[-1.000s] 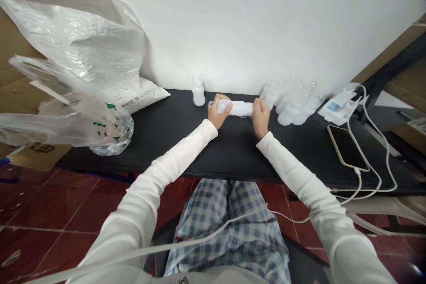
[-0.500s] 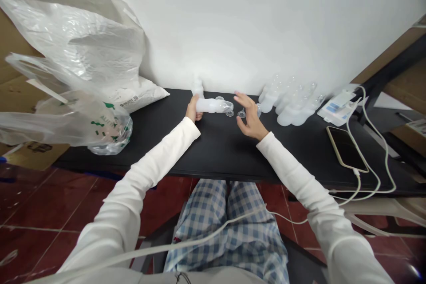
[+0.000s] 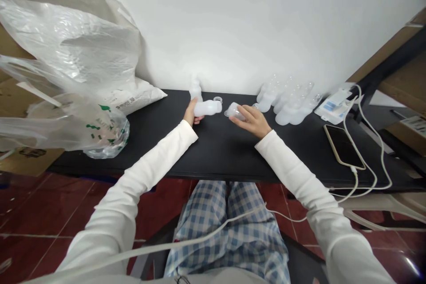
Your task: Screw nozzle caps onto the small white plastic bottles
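My left hand [image 3: 191, 112] is closed around a small translucent white plastic bottle [image 3: 207, 107], which lies on its side with its neck pointing right. My right hand [image 3: 252, 120] has its fingers wrapped over a clear dome-shaped cap [image 3: 234, 111], with a flat rim showing at its left end. A short gap separates cap and bottle. Just behind my left hand stands another white bottle [image 3: 195, 88]. On the black table, beyond the bottle's neck, lies a small clear ring-like piece [image 3: 218, 99]. Part of another clear piece [image 3: 255, 105] shows behind my right hand.
Several white bottles with clear tops [image 3: 289, 104] stand along the wall at right. Farther right are a white power strip [image 3: 333, 108], a phone [image 3: 344, 146] and cables. Large plastic bags [image 3: 106, 128] fill the left end of the black table [image 3: 213, 155].
The clear cap has come off the bottle and is now in my right hand, which was open half a second ago. My left hand still holds the bottle.
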{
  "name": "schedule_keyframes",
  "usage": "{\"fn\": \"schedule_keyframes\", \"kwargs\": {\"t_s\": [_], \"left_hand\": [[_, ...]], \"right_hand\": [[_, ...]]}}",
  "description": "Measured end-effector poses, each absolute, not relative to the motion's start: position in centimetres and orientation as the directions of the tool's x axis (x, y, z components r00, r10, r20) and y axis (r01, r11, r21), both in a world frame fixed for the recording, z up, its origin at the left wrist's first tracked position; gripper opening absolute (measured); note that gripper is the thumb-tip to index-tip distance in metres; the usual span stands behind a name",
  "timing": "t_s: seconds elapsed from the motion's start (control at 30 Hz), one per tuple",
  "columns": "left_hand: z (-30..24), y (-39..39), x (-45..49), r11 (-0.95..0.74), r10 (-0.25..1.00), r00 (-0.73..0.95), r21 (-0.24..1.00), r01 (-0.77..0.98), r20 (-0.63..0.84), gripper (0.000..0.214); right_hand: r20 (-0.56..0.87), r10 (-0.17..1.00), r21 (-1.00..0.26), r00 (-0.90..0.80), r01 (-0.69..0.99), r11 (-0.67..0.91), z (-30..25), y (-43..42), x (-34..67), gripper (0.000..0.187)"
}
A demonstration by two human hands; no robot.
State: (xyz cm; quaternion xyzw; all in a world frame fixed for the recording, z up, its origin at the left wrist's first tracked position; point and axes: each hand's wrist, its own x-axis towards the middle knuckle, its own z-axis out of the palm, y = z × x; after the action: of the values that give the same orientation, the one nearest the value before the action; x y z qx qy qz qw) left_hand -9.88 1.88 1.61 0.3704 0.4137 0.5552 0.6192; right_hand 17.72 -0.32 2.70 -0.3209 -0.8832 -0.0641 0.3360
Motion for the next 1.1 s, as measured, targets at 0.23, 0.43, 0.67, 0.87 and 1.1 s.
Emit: {"fn": "schedule_keyframes", "kwargs": {"t_s": [0.23, 0.43, 0.67, 0.87, 1.1], "left_hand": [[2.4, 1.8, -14.6, -0.19, 0.982, -0.121, 0.824, -0.533, 0.148, 0.041], [-0.6, 2.8, -16.8, -0.349, 0.897, -0.198, 0.908, 0.232, 0.396, 0.062], [-1.7, 2.4, -16.6, -0.033, 0.976, -0.127, 0.699, 0.714, 0.177, 0.058], [-2.1, 1.4, -17.0, 0.032, 0.966, -0.164, 0.535, 0.844, 0.201, 0.051], [-1.5, 2.0, -15.3, 0.065, 0.953, -0.18, 0.416, 0.907, 0.244, 0.055]], "right_hand": [[0.836, 0.469, -0.083, -0.284, 0.779, 0.621, 1.9, 0.4, 19.3, 0.024], [0.842, 0.379, 0.091, -0.384, 0.794, 0.601, 2.2, 0.0, 18.0, 0.032], [0.827, 0.407, 0.091, -0.388, 0.807, 0.583, 2.0, 0.2, 18.1, 0.035], [0.841, 0.345, 0.136, -0.416, 0.78, 0.61, 2.0, 0.0, 17.8, 0.035], [0.788, 0.412, 0.085, -0.457, 0.743, 0.663, 1.6, -0.1, 16.8, 0.037]]}}
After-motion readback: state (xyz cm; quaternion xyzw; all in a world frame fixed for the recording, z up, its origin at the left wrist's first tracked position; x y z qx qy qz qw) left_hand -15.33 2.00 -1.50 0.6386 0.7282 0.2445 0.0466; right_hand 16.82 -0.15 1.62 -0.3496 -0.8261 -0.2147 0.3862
